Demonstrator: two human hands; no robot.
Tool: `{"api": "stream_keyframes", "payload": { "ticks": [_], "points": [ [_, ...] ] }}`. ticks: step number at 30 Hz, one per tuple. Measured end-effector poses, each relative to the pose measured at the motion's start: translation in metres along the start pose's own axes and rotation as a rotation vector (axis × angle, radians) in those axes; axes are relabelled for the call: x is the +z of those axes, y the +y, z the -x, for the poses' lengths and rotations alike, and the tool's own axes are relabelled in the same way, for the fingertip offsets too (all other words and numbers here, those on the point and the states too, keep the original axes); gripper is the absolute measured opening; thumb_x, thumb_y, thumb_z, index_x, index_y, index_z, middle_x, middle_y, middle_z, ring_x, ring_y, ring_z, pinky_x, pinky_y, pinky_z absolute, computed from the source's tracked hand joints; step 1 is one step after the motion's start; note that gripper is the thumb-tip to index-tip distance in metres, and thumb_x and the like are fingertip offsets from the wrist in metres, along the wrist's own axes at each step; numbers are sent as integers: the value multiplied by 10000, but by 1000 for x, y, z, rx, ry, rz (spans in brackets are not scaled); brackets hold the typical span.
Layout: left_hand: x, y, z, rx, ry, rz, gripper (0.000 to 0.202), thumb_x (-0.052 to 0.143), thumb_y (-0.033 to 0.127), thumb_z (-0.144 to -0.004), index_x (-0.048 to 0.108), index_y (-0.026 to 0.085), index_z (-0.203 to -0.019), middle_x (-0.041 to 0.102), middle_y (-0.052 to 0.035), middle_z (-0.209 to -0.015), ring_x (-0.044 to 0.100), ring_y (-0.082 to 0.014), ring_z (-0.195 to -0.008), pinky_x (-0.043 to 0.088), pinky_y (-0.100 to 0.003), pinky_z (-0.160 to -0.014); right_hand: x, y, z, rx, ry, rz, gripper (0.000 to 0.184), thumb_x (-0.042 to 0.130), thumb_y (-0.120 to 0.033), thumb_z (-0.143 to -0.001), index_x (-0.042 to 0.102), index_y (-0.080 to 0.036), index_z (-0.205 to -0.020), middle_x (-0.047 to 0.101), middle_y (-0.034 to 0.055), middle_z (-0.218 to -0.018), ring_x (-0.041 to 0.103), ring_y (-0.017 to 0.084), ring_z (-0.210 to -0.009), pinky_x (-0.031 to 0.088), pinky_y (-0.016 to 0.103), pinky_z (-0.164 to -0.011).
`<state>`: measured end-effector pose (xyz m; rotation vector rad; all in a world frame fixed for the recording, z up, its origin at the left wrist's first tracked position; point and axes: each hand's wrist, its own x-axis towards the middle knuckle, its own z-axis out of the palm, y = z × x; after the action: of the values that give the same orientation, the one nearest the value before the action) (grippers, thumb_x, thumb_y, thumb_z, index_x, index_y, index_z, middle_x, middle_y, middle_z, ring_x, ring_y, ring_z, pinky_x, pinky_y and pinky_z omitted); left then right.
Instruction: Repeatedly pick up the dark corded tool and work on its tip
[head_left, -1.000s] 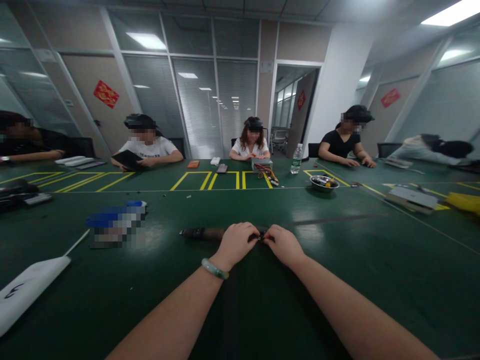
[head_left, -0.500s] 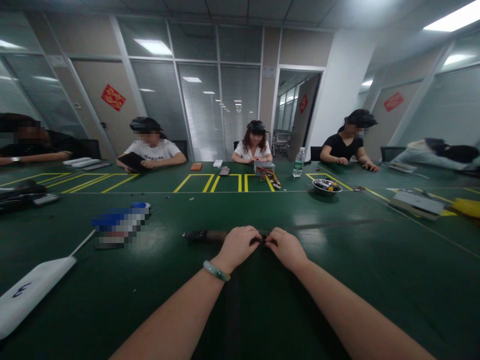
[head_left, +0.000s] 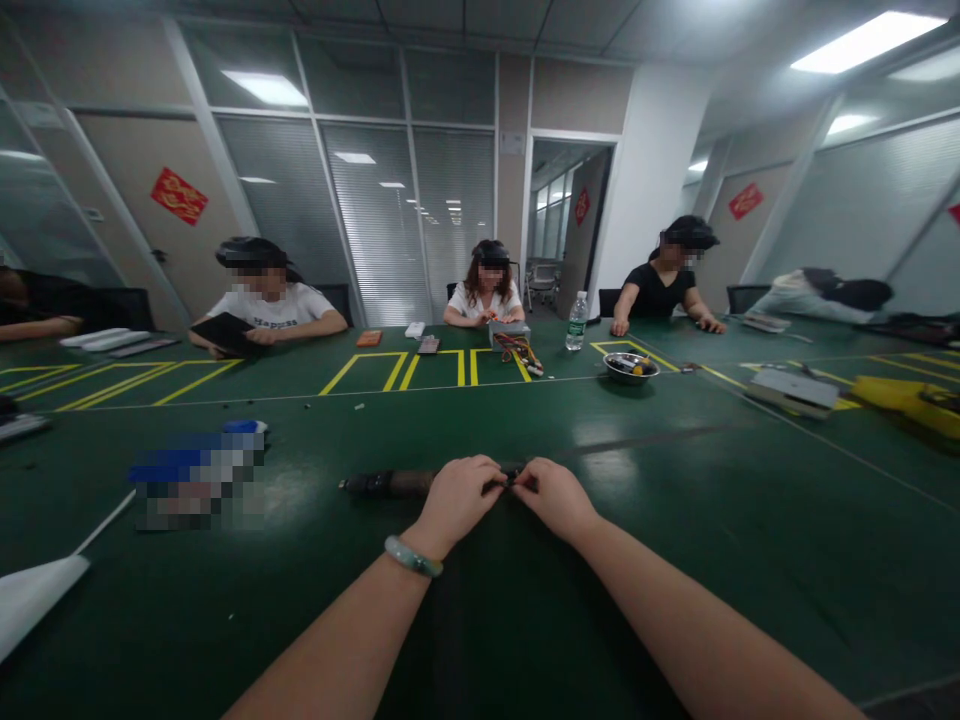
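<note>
A dark cylindrical tool (head_left: pixel 394 484), like an inline electric screwdriver, lies sideways on the green table, its metal tip pointing left. My left hand (head_left: pixel 463 500) is closed in a pinch in front of the tool's right part and covers some of it. Facing it, my right hand (head_left: pixel 553 498) also pinches with thumb and forefinger. Between the two sets of fingertips is a small dark piece (head_left: pixel 511 478), too small to name. Whether it joins the tool is hidden by the fingers. A pale green bangle (head_left: pixel 413 557) circles my left wrist.
Left of my hands lie a blurred-out blue and white object (head_left: pixel 199 470) and a white case (head_left: pixel 37 600). Farther off are a metal bowl (head_left: pixel 631 368) of small parts, a water bottle (head_left: pixel 577 322), a wired grey box (head_left: pixel 508 336) and a yellow object (head_left: pixel 907 405). Several people sit opposite.
The view has turned a little to the right, so the scene shifts left. My hands keep their pinch together. The person in black at right has brought one hand back.
</note>
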<state>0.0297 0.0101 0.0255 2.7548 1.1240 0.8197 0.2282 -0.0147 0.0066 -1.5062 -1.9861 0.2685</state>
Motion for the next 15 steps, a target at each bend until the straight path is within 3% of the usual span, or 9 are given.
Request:
{"api": "stream_keyframes", "payload": {
  "ticks": [10, 15],
  "points": [
    [-1, 4, 0, -2, -2, -24, 111, 611, 227, -863, 666, 239, -959, 653, -8, -1017, 599, -185, -950, 445, -333, -855, -1, -4, -6, 184, -78, -29, 80, 666, -280, -836, 677, -209, -800, 651, -9, -799, 579, 135, -712, 388, 232, -626],
    [0, 6, -1, -20, -15, -32, 76, 605, 230, -865, 657, 223, -921, 648, -19, -984, 599, -189, -932, 447, -329, -842, -1, -8, -3, 113, -54, 59, 87, 650, -277, -854, 644, -200, -814, 633, 5, -838, 575, 141, -741, 403, 236, -664]
  ]
}}
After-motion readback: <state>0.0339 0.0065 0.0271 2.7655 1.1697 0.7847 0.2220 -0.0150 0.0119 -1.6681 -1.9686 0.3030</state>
